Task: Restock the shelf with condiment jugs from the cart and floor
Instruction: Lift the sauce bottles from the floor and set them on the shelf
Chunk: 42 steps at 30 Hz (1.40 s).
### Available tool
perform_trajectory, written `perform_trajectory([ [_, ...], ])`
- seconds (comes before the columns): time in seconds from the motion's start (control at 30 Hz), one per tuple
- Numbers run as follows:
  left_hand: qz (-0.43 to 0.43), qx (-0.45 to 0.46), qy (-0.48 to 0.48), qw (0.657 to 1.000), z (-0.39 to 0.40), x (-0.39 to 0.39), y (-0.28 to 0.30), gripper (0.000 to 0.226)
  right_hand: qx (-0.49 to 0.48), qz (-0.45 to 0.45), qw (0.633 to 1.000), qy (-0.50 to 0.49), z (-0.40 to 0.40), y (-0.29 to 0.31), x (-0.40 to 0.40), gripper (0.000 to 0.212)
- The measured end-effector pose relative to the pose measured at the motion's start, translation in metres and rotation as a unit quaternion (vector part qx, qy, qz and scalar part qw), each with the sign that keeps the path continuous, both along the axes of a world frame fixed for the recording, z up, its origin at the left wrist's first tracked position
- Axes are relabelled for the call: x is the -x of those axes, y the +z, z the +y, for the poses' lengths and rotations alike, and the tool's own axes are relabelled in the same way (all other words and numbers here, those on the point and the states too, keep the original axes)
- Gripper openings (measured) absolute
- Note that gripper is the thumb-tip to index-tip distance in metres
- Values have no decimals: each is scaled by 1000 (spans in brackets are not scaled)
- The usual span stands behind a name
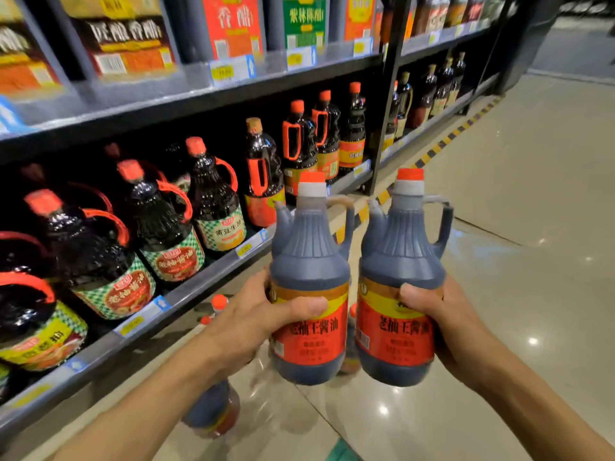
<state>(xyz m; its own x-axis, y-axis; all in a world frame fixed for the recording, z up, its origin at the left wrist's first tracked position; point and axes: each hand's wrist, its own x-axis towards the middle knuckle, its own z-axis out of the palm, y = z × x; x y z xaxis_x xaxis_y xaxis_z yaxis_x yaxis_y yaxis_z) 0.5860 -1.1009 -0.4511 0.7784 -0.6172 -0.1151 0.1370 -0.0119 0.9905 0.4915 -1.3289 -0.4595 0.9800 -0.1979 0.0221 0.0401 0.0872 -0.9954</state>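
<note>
Fingers of the left hand point(248, 316) and right hand point(442, 322) wrap two dark plastic soy-sauce jugs with red labels point(309, 294) point(401, 291), held upright side by side, probably for carrying to the dark metal shelf point(186, 287) left of them.

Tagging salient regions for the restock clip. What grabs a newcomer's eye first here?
Two matching dark jugs with red labels and red caps, upright side by side at centre: the left jug gripped by the left hand, the right jug by the right hand. Behind, on the left, the lower shelf carries a row of dark bottles. More jugs stand on the floor below the left arm.
</note>
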Motion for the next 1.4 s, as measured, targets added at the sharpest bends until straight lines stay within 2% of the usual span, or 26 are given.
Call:
perform_trajectory([
  [0.07, -8, 11, 25, 1000, -2, -11, 43, 72, 3, -22, 1000, 3, -2, 46, -10, 67],
  [0.17, -17, 22, 54, 998, 1, -20, 120, 57, 13, -41, 999, 5, -5, 124, -21, 62],
  [0.2, -14, 24, 58, 998, 3, -22, 147, 60, 17, -43, 999, 7, -5, 153, -23, 66],
  [0.27, -14, 23, 62, 998, 7, -20, 210, 79, 15, -49, 999, 3, -3, 216, -27, 71],
  [0.3, -15, 30, 69, 997, 9, -18, 243, 79, 9, -54, 998, -3, -2, 251, -28, 73],
  [0.37, 2, 55, 98, 994, 11, -11, 310, 64, 3, -61, 998, -1, 1, 323, -27, 74],
  [0.4, 9, 63, 109, 992, 10, -6, 344, 63, 0, -62, 998, 1, 3, 358, -26, 73],
  [0.5, 0, 65, 135, 989, 10, 4, 452, 87, -27, -65, 998, 5, 10, 466, -22, 89],
  [0.57, -10, 59, 152, 987, 11, 12, 525, 89, -25, -55, 998, 9, 17, 534, -17, 98],
  [0.6, -17, 56, 157, 986, 13, 16, 559, 90, -21, -55, 998, 14, 19, 567, -15, 98],
  [0.73, -4, 49, 181, 982, 19, 35, 670, 107, -8, -65, 997, 52, 23, 675, -10, 77],
  [0.8, -3, 53, 200, 978, 20, 45, 710, 105, -11, -72, 995, 70, 24, 719, -7, 75],
  [0.93, -19, 34, 213, 976, 18, 62, 766, 78, 2, -64, 991, 115, 22, 782, -5, 73],
  [1.13, -22, 29, 233, 972, 16, 61, 800, 83, 5, -44, 988, 145, 16, 820, -18, 67],
  [1.3, -24, 37, 269, 962, 10, 48, 807, 87, 21, -23, 987, 156, 6, 822, -46, 74],
  [1.4, -23, 33, 288, 957, 9, 30, 810, 86, 3, 1, 986, 169, 5, 815, -73, 69],
])
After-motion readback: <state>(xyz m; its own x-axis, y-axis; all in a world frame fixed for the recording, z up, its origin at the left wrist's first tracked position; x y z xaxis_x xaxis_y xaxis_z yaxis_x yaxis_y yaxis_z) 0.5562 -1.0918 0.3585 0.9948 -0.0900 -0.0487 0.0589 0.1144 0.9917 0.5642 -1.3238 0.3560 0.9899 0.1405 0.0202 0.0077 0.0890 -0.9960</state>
